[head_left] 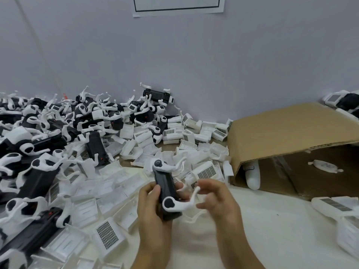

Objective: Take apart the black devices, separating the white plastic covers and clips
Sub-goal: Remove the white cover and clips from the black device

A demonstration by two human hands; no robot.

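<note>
A cardboard box [291, 131] is being kept tipped on its side at the right, and a heap of black devices [38, 140] is being spread beside loose white covers [116, 191]. One black device [166, 188] is being gripped by the left hand [150, 206]. Its near white clip [180, 202] is being touched by the right hand [217, 200], whose fingers are curled.

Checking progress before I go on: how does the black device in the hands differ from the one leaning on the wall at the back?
The held device is gripped by the left hand, pointing away; the wall device lies sideways atop the pile. The right hand touches the held one's near clip; the wall one sits untouched. Both still carry white clips.
</note>
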